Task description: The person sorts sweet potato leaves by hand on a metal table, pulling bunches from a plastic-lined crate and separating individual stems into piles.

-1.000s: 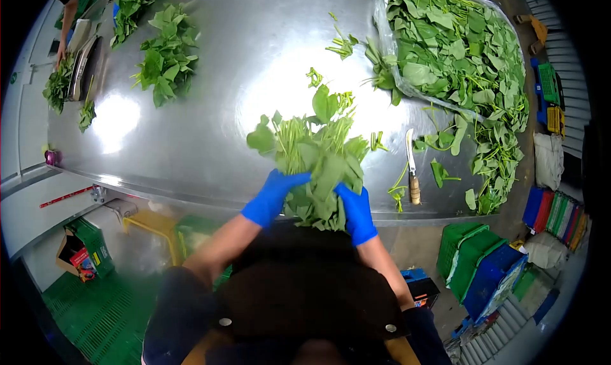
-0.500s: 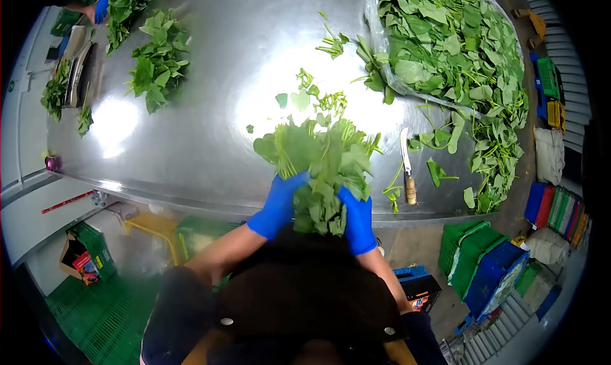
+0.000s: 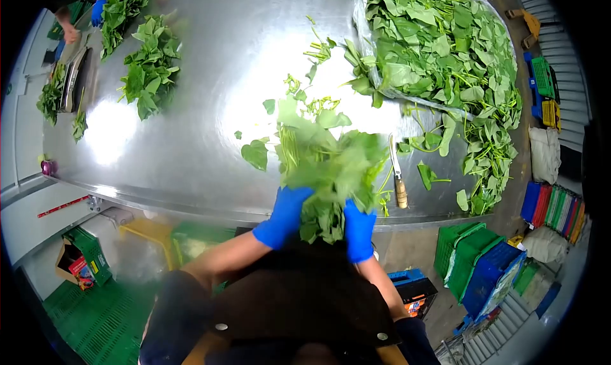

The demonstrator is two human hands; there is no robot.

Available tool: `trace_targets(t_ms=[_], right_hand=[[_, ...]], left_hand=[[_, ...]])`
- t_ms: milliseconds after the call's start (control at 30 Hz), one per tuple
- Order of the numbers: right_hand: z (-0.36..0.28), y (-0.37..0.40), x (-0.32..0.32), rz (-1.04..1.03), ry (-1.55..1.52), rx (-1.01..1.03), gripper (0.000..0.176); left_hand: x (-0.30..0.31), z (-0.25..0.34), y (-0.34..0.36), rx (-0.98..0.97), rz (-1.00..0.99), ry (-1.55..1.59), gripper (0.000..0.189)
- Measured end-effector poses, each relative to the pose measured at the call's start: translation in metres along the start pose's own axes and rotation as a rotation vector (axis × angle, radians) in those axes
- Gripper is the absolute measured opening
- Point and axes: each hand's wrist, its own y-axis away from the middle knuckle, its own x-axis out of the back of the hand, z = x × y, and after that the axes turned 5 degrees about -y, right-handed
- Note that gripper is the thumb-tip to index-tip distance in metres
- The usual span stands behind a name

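Both of my hands wear blue gloves and hold one bunch of green leafy stems (image 3: 331, 168) at the table's near edge. My left hand (image 3: 286, 217) grips its left side, and my right hand (image 3: 360, 230) grips its right side. The upper leaves are blurred. Loose leaves and cut stems (image 3: 321, 105) lie just beyond the bunch. To the right of it rests a knife (image 3: 398, 177) with a wooden handle, its blade pointing away from me.
A large plastic-lined heap of leaves (image 3: 445, 53) fills the metal table's (image 3: 210, 66) back right. Leaf bunches (image 3: 151, 66) lie at the left, near another person's blue-gloved hand (image 3: 98, 12). Green and blue crates (image 3: 471, 257) stand below the right edge.
The bunch has shifted and its leaves have spread in my hands, with a loose leaf now showing at its left. The view has moved slightly. The other person's bare hand is lower.
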Motion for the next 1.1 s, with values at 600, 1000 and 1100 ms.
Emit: trace_targets(t_ms=[600, 1000, 1100], right_hand=[[0.012, 0.017, -0.055, -0.427, -0.190, -0.008, 0.032], [0.091, -0.078, -0.120, -0.570, 0.045, -0.213, 0.042], [0.049, -0.071, -0.032, -0.326, -0.340, -0.370, 0.031]], left_hand=[[0.043, 0.076, 0.050, -0.020, 0.213, -0.038, 0.037], [0.091, 0.083, -0.015, -0.070, 0.281, 0.056, 0.043], [0.021, 0.074, -0.049, 0.104, -0.035, -0.127, 0.040]])
